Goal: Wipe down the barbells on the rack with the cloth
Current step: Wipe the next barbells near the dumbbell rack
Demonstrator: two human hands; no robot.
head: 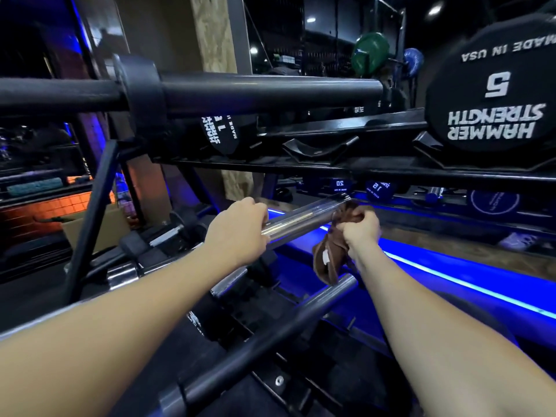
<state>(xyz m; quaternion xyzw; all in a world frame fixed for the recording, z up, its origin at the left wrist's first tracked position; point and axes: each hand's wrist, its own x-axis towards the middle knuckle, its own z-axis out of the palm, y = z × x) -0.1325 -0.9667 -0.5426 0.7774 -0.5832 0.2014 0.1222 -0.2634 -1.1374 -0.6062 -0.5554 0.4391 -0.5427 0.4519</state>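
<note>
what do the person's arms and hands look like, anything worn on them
Both forearms are bare from the bottom of the frame up to the wrists: no sleeves show. The left hand and the right hand wear no gloves, and no watch, band or ring is visible on either. No markings show on the arms.

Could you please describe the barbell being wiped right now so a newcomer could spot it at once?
Look below the black dumbbell shelf at the bars lying on the rack. It is the shiny chrome barbell sleeve, held by the left hand while the right hand presses a brown cloth around it; the neighbouring bars are duller.
</note>
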